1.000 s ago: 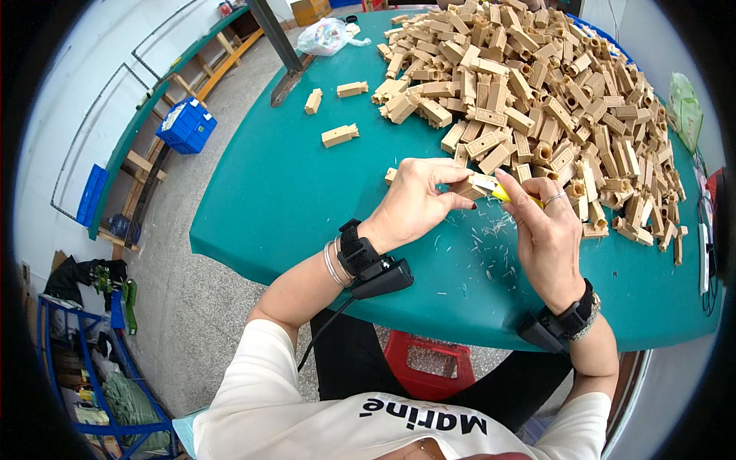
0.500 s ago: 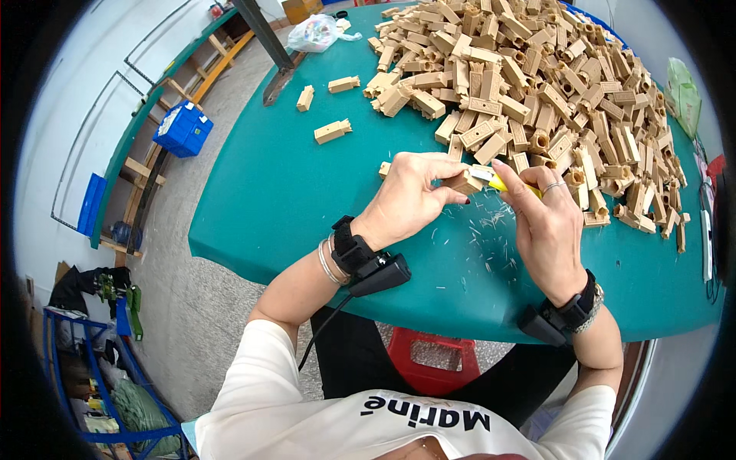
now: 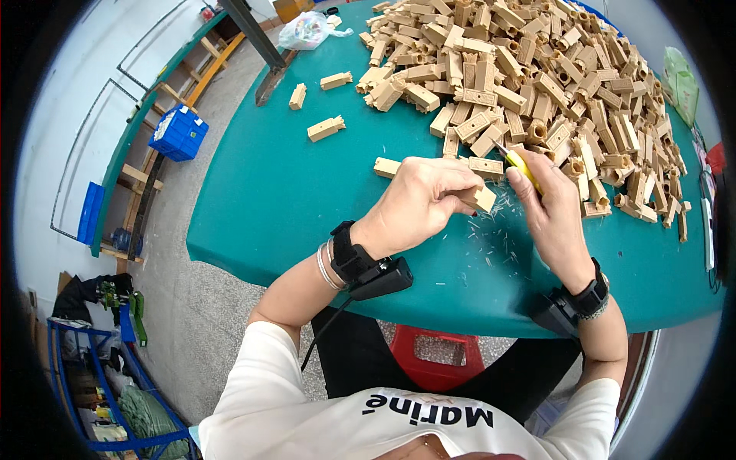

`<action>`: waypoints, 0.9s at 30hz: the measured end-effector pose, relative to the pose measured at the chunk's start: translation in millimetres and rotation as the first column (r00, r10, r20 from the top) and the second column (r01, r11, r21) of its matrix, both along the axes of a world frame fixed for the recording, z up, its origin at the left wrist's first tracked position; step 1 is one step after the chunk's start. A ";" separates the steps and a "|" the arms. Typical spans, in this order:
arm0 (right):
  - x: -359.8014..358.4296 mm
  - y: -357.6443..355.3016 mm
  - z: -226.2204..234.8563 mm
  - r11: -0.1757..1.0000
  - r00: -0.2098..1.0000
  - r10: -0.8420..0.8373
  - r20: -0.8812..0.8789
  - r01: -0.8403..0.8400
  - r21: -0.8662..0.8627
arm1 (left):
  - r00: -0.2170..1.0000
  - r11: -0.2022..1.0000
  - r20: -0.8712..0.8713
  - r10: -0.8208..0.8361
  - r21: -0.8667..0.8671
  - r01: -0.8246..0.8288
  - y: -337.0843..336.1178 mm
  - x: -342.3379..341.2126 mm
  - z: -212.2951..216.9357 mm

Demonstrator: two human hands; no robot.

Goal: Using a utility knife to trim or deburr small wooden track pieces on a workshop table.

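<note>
Closed round a small tan rectangular block (image 3: pixel 483 199), my left hand (image 3: pixel 420 198) keeps it just above the table, its flat end showing past the fingertips. My right hand (image 3: pixel 548 211) grips a yellow utility knife (image 3: pixel 523 169), blade pointing up and left, apart from the held block. Another tan block (image 3: pixel 387 167) lies beside my left knuckles. Beyond both hands rises a big heap of similar tan blocks (image 3: pixel 498 77), many with a round hole and jagged end. Thin pale shavings (image 3: pixel 491 238) are scattered on the table between my hands.
The green table (image 3: pixel 307 199) bears a few loose blocks (image 3: pixel 326 129) at its left and a clear plastic bag (image 3: pixel 308 31) by a metal post (image 3: pixel 257 34). A blue crate (image 3: pixel 179 133) stands off to the left. Below the table's near edge is a red stool (image 3: pixel 437 356).
The knife has come away from the block, my right hand moving up and right. My left hand has turned the block so its end faces nearer me.
</note>
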State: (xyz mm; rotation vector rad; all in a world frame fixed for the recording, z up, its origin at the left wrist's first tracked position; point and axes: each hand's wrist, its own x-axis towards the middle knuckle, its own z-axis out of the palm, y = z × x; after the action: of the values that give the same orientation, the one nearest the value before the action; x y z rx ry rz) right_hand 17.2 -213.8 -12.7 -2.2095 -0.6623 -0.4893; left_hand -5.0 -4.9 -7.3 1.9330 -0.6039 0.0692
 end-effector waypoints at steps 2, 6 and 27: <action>-5.6 2.5 9.9 0.970 0.931 0.193 -0.310 -0.133 0.204 | 0.999 0.999 0.030 -0.017 0.041 0.016 -1.8 -1.1 1.0; -11.9 6.9 9.0 0.953 0.910 0.266 -0.319 -0.197 0.231 | 0.992 0.996 0.120 -0.027 0.083 0.017 -3.4 -0.3 -0.3; -5.5 -1.6 11.3 0.979 0.954 0.203 -0.222 -0.197 0.046 | 0.993 0.986 -0.060 0.099 -0.126 -0.106 10.3 10.3 -6.7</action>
State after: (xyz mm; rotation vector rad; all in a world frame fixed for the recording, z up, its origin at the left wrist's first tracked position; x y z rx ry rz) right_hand 11.7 -215.5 -1.4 -2.1071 -0.7431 -0.1389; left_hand 5.3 5.4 -14.0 1.8336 -0.4534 0.1184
